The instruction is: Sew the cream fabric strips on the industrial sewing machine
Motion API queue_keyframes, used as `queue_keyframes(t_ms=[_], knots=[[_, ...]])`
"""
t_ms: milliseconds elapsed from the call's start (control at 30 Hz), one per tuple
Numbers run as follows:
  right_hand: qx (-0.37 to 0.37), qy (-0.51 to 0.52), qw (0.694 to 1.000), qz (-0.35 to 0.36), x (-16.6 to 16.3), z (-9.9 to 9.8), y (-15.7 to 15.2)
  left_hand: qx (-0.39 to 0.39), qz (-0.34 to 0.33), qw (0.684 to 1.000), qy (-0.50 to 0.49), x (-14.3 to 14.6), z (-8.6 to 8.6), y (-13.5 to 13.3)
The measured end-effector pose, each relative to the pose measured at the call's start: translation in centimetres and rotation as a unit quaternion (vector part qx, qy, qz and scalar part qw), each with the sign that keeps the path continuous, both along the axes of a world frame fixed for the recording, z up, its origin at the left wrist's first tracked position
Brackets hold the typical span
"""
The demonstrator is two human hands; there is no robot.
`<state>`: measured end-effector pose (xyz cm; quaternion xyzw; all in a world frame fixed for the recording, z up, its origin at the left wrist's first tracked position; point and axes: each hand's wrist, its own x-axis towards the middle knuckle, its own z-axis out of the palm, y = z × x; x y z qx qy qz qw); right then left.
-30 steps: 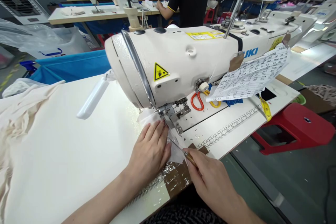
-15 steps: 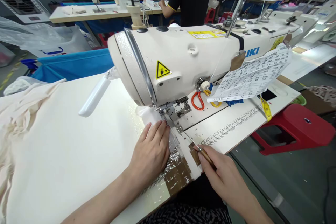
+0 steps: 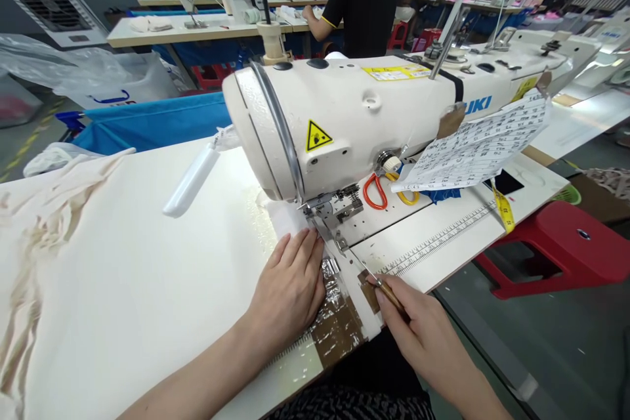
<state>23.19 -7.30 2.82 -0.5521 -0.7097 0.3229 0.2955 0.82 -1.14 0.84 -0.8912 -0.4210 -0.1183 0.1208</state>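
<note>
My left hand (image 3: pixel 290 279) lies flat, fingers stretched out, on a piece of thin white fabric (image 3: pixel 287 218) just before the needle area of a white sewing machine (image 3: pixel 325 118). A narrow white strip (image 3: pixel 363 305) runs from the table's front edge toward the presser foot, right of that hand. In my right hand (image 3: pixel 413 315) is an awl (image 3: pixel 388 290) with a wooden handle. Its thin metal shaft points at a small metal guide (image 3: pixel 340 241) on the machine bed. Whether the tip touches the guide I cannot tell.
Orange-handled scissors (image 3: pixel 375 192) lie behind the needle area. A handwritten sheet (image 3: pixel 472 141) hangs from the machine, and a yellow tape measure (image 3: pixel 503 207) drapes near the right edge. Cream fabric (image 3: pixel 37 262) lies at left. A red stool (image 3: pixel 561 243) stands right; a person (image 3: pixel 364 6) works beyond.
The camera view has shifted, so the scene sits slightly right and lower. The white fabric under my left hand has slid toward the needle, baring more shiny tape. My right hand keeps its awl grip.
</note>
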Motion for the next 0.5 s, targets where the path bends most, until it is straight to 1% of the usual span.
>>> queue_keyframes(t_ms=[100, 300, 433, 500], knots=[[0.004, 0.008, 1.0, -0.006, -0.1, 0.0, 0.1, -0.002, -0.003, 1.0, -0.006, 0.0, 0.1, -0.1], [0.037, 0.017, 0.999, -0.022, -0.4, -0.3, 0.2, 0.0, -0.004, 1.0, -0.006, -0.1, 0.2, 0.1], [0.023, 0.021, 0.999, -0.041, -0.7, -0.3, 0.2, 0.001, 0.001, 1.0, -0.009, -0.2, -0.1, 0.4], [0.03, 0.022, 0.999, -0.033, -1.0, -0.3, 0.3, 0.0, 0.007, 1.0, -0.01, -0.3, -0.2, 0.7]])
